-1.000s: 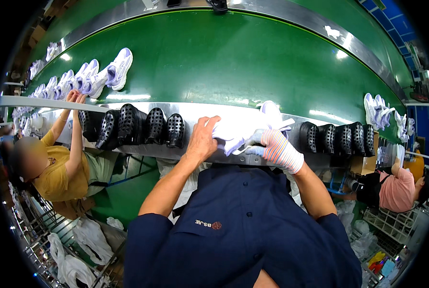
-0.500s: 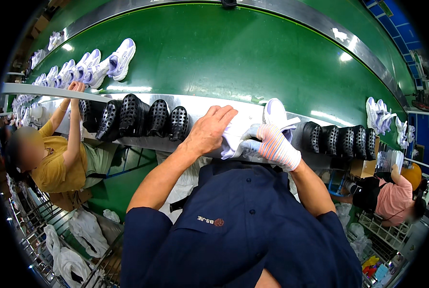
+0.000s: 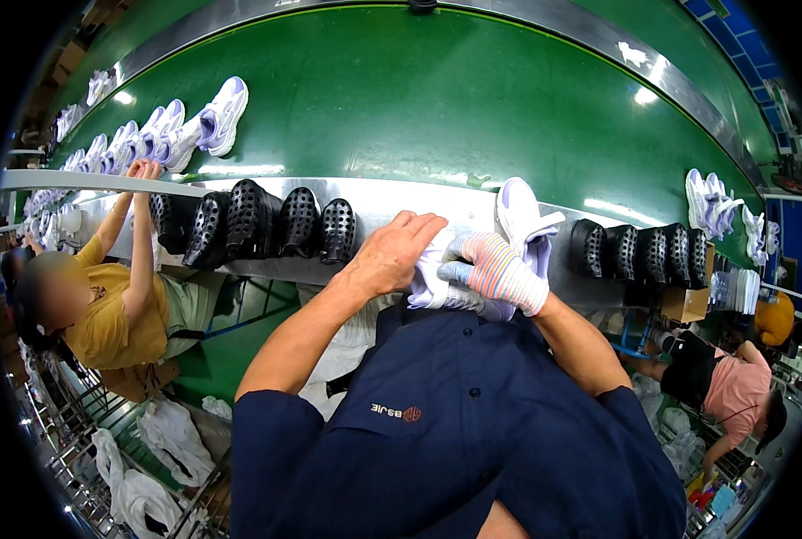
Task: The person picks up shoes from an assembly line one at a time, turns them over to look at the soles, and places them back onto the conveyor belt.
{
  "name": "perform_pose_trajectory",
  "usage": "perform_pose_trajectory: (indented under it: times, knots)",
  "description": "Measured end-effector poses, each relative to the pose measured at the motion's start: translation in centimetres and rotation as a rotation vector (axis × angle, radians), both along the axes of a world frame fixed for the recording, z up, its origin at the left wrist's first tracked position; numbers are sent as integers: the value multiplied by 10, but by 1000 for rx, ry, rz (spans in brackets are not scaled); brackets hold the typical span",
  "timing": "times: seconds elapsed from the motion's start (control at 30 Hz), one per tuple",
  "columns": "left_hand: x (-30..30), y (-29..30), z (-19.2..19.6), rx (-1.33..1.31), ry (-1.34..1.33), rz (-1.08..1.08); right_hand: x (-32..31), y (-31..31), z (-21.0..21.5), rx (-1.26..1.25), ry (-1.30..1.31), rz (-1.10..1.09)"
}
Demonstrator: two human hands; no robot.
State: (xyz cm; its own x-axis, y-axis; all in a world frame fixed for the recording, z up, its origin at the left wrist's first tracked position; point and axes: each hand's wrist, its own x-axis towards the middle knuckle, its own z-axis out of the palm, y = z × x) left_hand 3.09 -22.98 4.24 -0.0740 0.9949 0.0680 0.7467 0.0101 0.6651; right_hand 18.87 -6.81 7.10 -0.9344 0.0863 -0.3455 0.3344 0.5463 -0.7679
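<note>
A white and lavender sneaker [image 3: 430, 286] lies close against my front at the bench edge. My bare left hand [image 3: 390, 255] grips it from the left, fingers closed over its far end. My right hand [image 3: 500, 271], in a striped knit glove with grey-blue fingertips, is closed on the upper near the shoe's opening; what exactly the fingertips pinch is hidden. Just beyond the glove stands a second white sneaker [image 3: 518, 208], toe pointing away, its tongue raised.
Black perforated shoe forms [image 3: 253, 220] line the metal ledge [image 3: 374, 199] on the left, and more black forms [image 3: 652, 251] on the right. Beyond runs a green belt [image 3: 419, 99] with sneakers [image 3: 221, 117] at left. Co-workers [image 3: 118, 305] sit either side.
The held sneaker has tilted and come nearer my body, more of it showing under the glove. My gloved hand has shifted slightly. At right, the co-worker in pink has lowered an arm.
</note>
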Motion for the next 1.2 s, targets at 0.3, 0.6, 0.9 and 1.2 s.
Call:
perform_pose_trajectory:
  times: [0.3, 0.6, 0.9, 1.2]
  knots:
    - [0, -8, 3, -53, -110, 88, 3, -16, 2, 125, -51, -54]
    - [17, -28, -23, -223, -211, 475, 14, -21, -25, 346, 232, -420]
    - [24, -13, -84, -547, -268, 680, 135, 51, -74, 704, -118, -1003]
    - [75, -3, -31, 59, 132, 582, 89, -2, -103, 201, -385, -961]
